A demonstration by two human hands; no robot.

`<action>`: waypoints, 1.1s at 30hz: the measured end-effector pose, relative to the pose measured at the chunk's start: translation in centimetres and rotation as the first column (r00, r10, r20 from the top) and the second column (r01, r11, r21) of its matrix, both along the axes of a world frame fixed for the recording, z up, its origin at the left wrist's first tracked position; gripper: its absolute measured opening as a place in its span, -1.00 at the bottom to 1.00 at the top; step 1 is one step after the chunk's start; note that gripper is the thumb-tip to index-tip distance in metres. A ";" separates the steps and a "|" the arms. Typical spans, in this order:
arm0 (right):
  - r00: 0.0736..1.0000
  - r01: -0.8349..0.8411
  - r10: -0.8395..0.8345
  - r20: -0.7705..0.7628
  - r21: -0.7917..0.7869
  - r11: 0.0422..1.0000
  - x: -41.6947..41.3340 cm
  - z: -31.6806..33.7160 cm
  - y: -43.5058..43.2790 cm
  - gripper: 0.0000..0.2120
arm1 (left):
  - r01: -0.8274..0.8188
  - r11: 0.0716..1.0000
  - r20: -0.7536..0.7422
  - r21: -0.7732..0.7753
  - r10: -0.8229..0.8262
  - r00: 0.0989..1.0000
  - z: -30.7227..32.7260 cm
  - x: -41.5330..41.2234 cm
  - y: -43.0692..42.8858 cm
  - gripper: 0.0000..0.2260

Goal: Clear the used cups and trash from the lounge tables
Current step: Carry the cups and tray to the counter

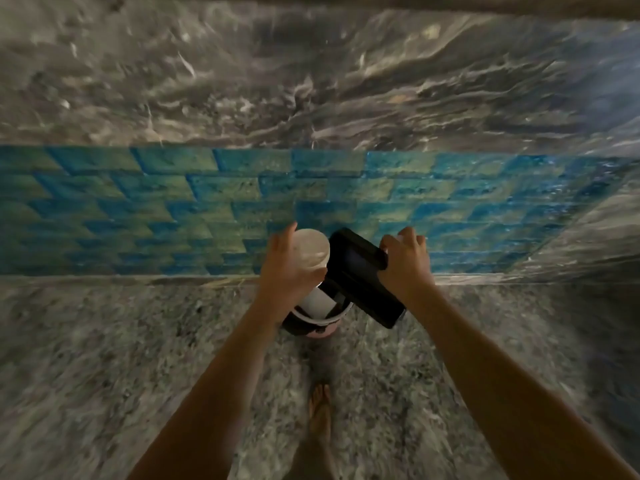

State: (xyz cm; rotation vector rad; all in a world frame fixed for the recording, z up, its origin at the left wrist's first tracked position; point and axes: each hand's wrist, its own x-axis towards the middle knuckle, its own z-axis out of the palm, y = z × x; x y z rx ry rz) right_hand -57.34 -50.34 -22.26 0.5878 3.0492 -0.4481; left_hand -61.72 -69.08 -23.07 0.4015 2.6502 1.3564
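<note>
One cup [311, 249] is about as close to binned as it gets without being binned: your left hand [284, 271] has its fingers wrapped round the white cup and is holding it right above the small bin [313, 320] on the floor [138, 341]. Your right hand [405, 261] is gripping the black lid [360, 275] by its edge and has it tipped up and off to the side, so the mouth of the bin is open. There's something white [320, 299] down in the bin, so my guess is a bit of the clearing is done, though it's too blurry to say what it is. No lounge tables show from this angle, so I can't tell you how many cups or bits of trash are left out there. As for what's around: stone floor, a band of blue tiles [173, 209] just past the bin, and your bare foot [320, 410] close behind it. Nothing sits between the cup and the opening, but the tilted lid hangs just beside it and could clip the cup on the drop.
</note>
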 end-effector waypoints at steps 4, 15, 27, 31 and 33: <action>0.993 -0.034 0.037 0.114 -0.030 0.999 -8.4 -7.6 2.5 -0.62 | -0.093 0.996 0.073 -0.011 0.093 0.993 -7.0 -6.8 2.7 -0.37; 0.964 0.053 0.001 0.268 -0.197 0.979 -21.4 -32.3 5.2 -0.65 | -0.315 0.939 0.275 -0.139 0.342 0.898 -29.6 -15.6 6.9 -0.40; 0.954 0.004 0.080 0.290 -0.277 0.961 -24.8 -42.5 7.0 -0.46 | -0.433 0.868 0.383 -0.244 0.496 0.779 -40.8 -15.3 9.8 -0.35; 0.954 -0.031 0.117 0.275 -0.298 0.954 -25.2 -41.9 7.2 -0.61 | -0.443 0.857 0.389 -0.262 0.515 0.764 -40.8 -15.1 10.2 -0.34; 0.959 -0.038 0.117 0.257 -0.292 0.956 -24.7 -41.4 7.3 -0.63 | -0.451 0.852 0.387 -0.267 0.524 0.759 -40.6 -15.1 10.3 -0.34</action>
